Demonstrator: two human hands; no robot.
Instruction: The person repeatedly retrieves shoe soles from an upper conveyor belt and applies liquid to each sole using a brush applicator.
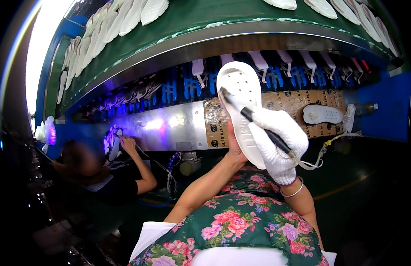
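A white shoe sole (242,82) with small holes in its forefoot is tilted up in front of me. My bare left hand (234,144) is closed on its left side, with the fingers partly hidden underneath. My right hand (281,137), in a white knitted glove, grips a dark-handled brush (246,114). The brush's bristles rest on the sole's forefoot near the left edge. A pale tube (309,166) trails from the handle's end past the wrist.
Another white sole (323,114) lies on the cardboard-covered bench (276,101). Behind it, straps hang over blue holders (298,80) below a green conveyor (214,13) carrying several soles. A clear cup (371,107) stands at right. At left, a co-worker's hand (127,144) holds a shoe piece (113,144).
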